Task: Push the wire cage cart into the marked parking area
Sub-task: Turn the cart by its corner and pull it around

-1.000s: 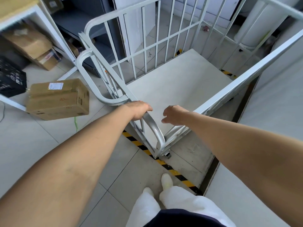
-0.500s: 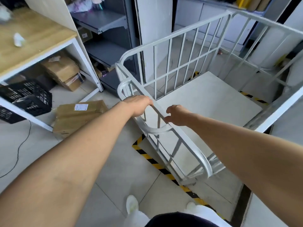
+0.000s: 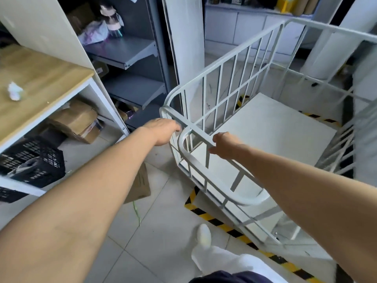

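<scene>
While both hands met its near top rail, the wire cage cart [image 3: 265,129] stood with that side over the striped floor tape [image 3: 216,221].
The right hand [image 3: 224,145] curled round the rail, just beyond the tape. The left hand [image 3: 163,131] lay on the rail's corner, farther beyond the tape, its fingers too blurred to tell whether they gripped. A cardboard box [image 3: 140,186], left of the tape, bore dark print too blurred to read.
</scene>
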`<action>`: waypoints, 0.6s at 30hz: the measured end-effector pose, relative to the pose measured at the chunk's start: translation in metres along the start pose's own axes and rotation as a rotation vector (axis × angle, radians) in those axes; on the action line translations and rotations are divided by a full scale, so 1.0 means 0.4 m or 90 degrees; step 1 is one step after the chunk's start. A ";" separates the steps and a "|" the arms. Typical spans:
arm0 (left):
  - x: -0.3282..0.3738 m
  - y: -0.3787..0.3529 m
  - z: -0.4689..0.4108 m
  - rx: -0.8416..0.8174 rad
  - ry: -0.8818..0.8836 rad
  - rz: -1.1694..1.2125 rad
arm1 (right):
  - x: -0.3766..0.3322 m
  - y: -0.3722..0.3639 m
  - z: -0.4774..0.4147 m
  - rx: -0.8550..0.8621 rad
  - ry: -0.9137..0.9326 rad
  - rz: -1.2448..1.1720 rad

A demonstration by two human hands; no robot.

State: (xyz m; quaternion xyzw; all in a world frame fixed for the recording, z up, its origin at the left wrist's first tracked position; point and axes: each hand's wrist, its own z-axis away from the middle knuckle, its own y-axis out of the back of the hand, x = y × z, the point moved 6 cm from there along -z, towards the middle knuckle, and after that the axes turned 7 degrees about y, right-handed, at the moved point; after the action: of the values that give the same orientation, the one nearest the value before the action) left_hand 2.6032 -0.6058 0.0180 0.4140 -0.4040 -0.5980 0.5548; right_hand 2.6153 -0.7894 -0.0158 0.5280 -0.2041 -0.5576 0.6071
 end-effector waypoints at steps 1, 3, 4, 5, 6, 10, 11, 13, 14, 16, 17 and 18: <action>-0.021 0.004 -0.020 -0.001 -0.004 -0.009 | -0.012 0.008 -0.031 0.007 0.002 -0.006; -0.065 0.008 -0.061 0.000 -0.005 -0.024 | -0.035 0.020 -0.087 0.010 0.001 -0.012; -0.082 0.009 -0.079 0.001 -0.004 -0.028 | -0.044 0.023 -0.107 0.007 -0.001 -0.012; -0.101 0.012 -0.099 -0.001 0.000 -0.032 | -0.055 0.024 -0.130 0.004 -0.002 -0.011; -0.120 0.018 -0.120 -0.003 0.005 -0.038 | -0.064 0.026 -0.152 0.003 -0.003 -0.011; -0.164 0.045 -0.208 -0.018 -0.016 -0.041 | -0.083 0.030 -0.227 -0.009 -0.026 -0.027; -0.168 0.054 -0.232 -0.016 -0.030 -0.045 | -0.086 0.033 -0.244 -0.011 -0.035 -0.031; -0.174 0.067 -0.289 -0.012 -0.057 -0.057 | -0.087 0.037 -0.281 -0.009 -0.058 -0.051; -0.178 0.069 -0.316 -0.011 -0.068 -0.062 | -0.088 0.040 -0.297 -0.007 -0.069 -0.062; -0.185 0.073 -0.376 -0.021 -0.094 -0.071 | -0.093 0.043 -0.334 -0.004 -0.099 -0.079; -0.188 0.072 -0.404 -0.033 -0.110 -0.079 | -0.098 0.044 -0.351 0.001 -0.115 -0.085; -0.190 0.071 -0.428 -0.045 -0.131 -0.092 | -0.103 0.044 -0.369 0.005 -0.131 -0.089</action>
State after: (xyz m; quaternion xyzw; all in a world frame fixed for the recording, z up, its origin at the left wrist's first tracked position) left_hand 2.7772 -0.5357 -0.0084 0.3588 -0.4066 -0.6894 0.4802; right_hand 2.7349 -0.6946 -0.0392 0.4836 -0.2304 -0.6488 0.5404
